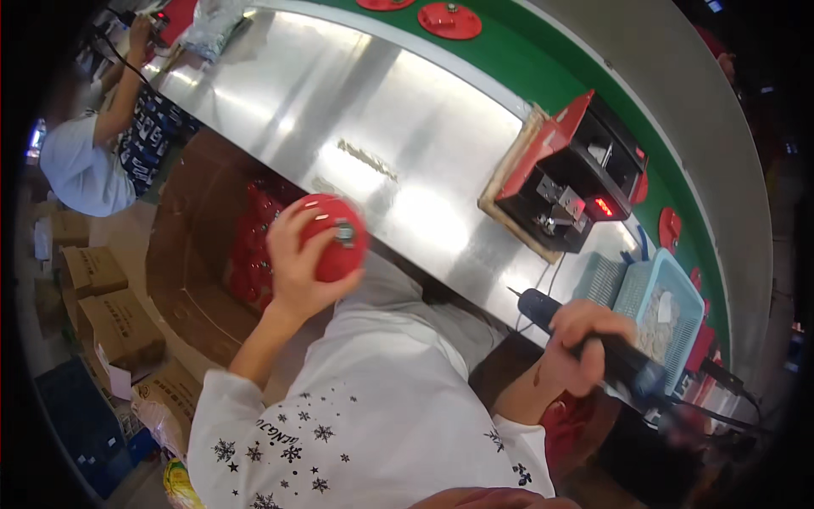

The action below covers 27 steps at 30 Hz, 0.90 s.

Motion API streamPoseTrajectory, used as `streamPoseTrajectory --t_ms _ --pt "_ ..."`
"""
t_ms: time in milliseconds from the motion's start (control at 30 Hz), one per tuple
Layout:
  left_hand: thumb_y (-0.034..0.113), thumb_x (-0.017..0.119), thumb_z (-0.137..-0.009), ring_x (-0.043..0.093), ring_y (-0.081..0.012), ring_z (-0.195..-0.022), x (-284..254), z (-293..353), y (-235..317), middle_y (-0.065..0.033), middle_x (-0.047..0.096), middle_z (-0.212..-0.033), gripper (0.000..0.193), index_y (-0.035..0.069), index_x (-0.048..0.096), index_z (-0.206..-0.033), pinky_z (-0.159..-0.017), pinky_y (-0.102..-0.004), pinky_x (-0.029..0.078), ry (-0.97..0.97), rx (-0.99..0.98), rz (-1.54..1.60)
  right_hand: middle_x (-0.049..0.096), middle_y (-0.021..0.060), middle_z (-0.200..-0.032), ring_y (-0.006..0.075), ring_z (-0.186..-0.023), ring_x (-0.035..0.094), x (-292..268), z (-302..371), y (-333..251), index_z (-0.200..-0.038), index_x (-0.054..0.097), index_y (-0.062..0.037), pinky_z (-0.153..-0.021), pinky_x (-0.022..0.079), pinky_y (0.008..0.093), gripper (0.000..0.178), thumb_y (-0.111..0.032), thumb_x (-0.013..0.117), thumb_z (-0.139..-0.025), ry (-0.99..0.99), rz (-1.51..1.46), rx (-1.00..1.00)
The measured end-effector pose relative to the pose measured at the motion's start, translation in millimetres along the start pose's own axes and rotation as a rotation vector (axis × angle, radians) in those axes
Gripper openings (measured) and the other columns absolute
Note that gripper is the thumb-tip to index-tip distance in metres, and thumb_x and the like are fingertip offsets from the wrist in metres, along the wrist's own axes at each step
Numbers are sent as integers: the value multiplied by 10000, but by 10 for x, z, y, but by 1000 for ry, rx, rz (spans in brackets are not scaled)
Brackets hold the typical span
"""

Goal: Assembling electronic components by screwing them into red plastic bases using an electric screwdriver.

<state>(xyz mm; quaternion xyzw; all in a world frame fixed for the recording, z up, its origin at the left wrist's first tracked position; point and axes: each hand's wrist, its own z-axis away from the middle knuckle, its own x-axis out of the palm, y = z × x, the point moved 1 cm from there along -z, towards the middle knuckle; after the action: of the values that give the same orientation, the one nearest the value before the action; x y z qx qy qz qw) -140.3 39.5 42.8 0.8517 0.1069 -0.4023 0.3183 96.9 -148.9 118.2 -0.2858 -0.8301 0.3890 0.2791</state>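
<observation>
Steel bench [331, 93] and green conveyor belt [534, 72] formed the background, where we noted a black-and-red machine [551, 182] with a lit red display too blurred to read, brown cartons [123, 327] bearing dark print, and lettering among snowflakes on the wearer's white shirt [381, 399]. We observed the left hand [297, 271] curled around a glossy red round part [343, 254] near the bench's front edge, and the right hand [585, 343] wrapped around a dark powered screwdriver [627, 365], its bit pointing leftward.
</observation>
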Motion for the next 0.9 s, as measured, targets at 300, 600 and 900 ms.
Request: streamPoseTrajectory --t_ms 300,600,900 --pt "221 718 -679 381 -362 -1181 -28 -84 -588 -143 480 -1181 470 25 546 -1070 -988 -467 281 151 -141 -278 454 78 -558 145 -432 426 -183 40 350 -883 439 1 -442 390 267 207 -80 548 -725 153 146 165" --pt "228 643 -754 526 -352 -985 1475 -2850 -944 -188 543 -1096 382 -4 556 -1044 -870 -400 418 155 61 -149 489 80 -589 146 -473 480 -96 231 350 -913 414 -21 -469 414 260 240 -88 581 -754 211 220 81" --pt "339 516 -843 481 -393 -991 1827 -3598 -1315 -225 516 -1048 341 104 569 -1084 -827 -490 402 -44 131 872 461 70 -557 166 -441 447 -140 292 294 -892 413 -41 -445 407 280 241 -181 575 -781 246 312 30"
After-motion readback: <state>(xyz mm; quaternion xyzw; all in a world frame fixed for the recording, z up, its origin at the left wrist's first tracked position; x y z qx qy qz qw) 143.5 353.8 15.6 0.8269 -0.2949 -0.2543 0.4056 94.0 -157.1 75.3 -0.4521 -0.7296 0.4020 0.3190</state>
